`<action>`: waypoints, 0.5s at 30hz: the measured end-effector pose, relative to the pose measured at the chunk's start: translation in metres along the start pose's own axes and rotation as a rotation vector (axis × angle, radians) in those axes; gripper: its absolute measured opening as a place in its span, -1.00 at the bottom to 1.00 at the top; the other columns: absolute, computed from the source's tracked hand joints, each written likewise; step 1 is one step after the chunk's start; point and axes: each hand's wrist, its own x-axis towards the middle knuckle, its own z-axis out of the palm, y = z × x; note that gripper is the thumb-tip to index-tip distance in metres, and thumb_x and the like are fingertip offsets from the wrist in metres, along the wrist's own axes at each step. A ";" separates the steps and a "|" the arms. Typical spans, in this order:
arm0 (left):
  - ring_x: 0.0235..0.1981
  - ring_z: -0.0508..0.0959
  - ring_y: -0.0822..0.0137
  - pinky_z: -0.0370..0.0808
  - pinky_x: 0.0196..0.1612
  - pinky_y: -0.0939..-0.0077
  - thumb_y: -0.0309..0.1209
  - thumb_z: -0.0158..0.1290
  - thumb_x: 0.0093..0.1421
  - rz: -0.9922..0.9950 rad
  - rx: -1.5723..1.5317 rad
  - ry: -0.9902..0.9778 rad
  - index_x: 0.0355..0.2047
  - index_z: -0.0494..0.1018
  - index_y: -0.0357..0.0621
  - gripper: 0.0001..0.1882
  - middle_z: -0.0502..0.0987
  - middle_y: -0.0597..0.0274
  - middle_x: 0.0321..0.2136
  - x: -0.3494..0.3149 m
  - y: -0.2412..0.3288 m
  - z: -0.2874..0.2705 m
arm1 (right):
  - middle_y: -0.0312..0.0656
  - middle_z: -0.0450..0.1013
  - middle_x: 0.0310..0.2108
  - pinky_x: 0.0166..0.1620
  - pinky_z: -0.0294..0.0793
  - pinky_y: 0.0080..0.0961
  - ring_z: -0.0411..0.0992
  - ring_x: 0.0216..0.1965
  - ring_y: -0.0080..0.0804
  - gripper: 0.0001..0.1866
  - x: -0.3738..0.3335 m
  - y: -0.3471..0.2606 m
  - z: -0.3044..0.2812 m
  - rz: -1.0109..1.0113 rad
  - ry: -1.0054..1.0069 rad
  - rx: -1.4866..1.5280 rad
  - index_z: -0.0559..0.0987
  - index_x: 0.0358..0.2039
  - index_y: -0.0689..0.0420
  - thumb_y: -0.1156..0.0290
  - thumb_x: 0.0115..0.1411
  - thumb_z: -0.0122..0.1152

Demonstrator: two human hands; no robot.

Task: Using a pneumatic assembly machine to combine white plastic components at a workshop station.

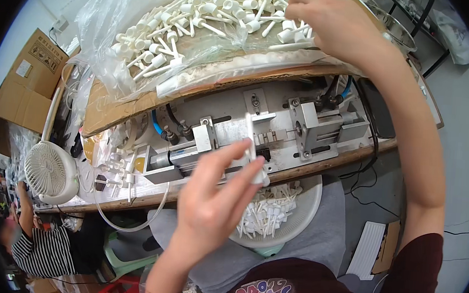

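My left hand is raised in front of the metal fixture, thumb and fingers closed on a white plastic scoop. The scoop's thin handle points up and away; its lower end is partly behind my fingers. At the far side, my right hand reaches into a heap of white plastic scoops with its fingers bent together. Whatever is between those fingertips is hidden. Between my hands lies the bench fixture, with metal blocks and cylinders on a plate.
Cardboard with plastic film carries the heap above the fixture. A white basket of similar white pieces sits below the bench edge by my lap. On the left are a white fan, cardboard box, looping clear hose and another person in stripes.
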 end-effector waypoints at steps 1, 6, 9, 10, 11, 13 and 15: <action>-0.13 0.62 0.12 0.60 -0.14 0.35 -0.60 0.31 0.01 -0.025 0.003 0.003 -0.12 0.63 -0.24 -0.63 0.55 0.00 0.02 -0.004 0.002 0.008 | -0.19 0.49 -0.12 -0.12 0.56 -0.25 0.55 -0.09 -0.19 -0.64 0.005 0.005 0.008 0.015 -0.127 0.001 0.60 -0.12 0.11 0.65 0.03 0.24; -0.15 0.64 0.14 0.59 -0.11 0.36 -0.61 0.33 -0.01 -0.111 0.064 0.028 -0.13 0.62 -0.25 -0.63 0.59 0.04 0.00 -0.021 0.005 0.038 | -0.18 0.41 -0.07 -0.08 0.54 -0.23 0.53 -0.08 -0.10 -0.63 0.034 -0.006 0.023 0.055 -0.528 -0.033 0.58 -0.14 0.12 0.69 0.00 0.25; -0.22 0.65 0.18 0.58 -0.22 0.39 -0.55 0.30 0.05 -0.076 0.164 -0.003 -0.14 0.61 -0.29 -0.68 0.60 0.06 0.01 -0.023 0.003 0.048 | -0.16 0.39 -0.08 -0.07 0.52 -0.18 0.52 -0.11 -0.09 -0.68 0.033 -0.007 0.024 0.021 -0.422 0.066 0.57 -0.16 0.12 0.65 0.03 0.25; -0.24 0.65 0.20 0.58 -0.25 0.39 -0.54 0.30 0.05 -0.071 0.189 -0.025 -0.15 0.61 -0.29 -0.69 0.61 0.07 0.01 -0.025 0.004 0.050 | -0.16 0.39 -0.09 -0.06 0.52 -0.17 0.52 -0.11 -0.08 -0.70 0.033 -0.006 0.025 0.026 -0.394 0.117 0.57 -0.17 0.13 0.64 0.04 0.26; -0.33 0.66 0.26 0.56 -0.31 0.42 -0.51 0.30 0.06 -0.054 0.234 -0.027 -0.16 0.61 -0.29 -0.70 0.61 0.08 0.02 -0.026 0.003 0.052 | -0.15 0.39 -0.10 -0.06 0.51 -0.15 0.52 -0.11 -0.08 -0.71 0.031 -0.005 0.029 0.030 -0.368 0.169 0.57 -0.19 0.13 0.62 0.04 0.27; -0.39 0.65 0.28 0.56 -0.34 0.43 -0.49 0.31 0.05 -0.059 0.252 -0.048 -0.17 0.62 -0.26 -0.70 0.62 0.11 0.01 -0.025 0.002 0.052 | -0.16 0.39 -0.16 -0.08 0.51 -0.15 0.51 -0.12 -0.07 -0.76 0.025 -0.004 0.032 0.015 -0.295 0.238 0.57 -0.22 0.15 0.60 0.06 0.27; -0.45 0.63 0.29 0.55 -0.36 0.45 -0.48 0.31 0.05 -0.069 0.256 -0.066 -0.17 0.63 -0.23 -0.70 0.63 0.15 0.00 -0.022 -0.001 0.049 | -0.16 0.41 -0.18 -0.09 0.51 -0.18 0.51 -0.13 -0.07 -0.79 0.023 -0.007 0.037 0.032 -0.251 0.218 0.57 -0.23 0.16 0.57 0.07 0.28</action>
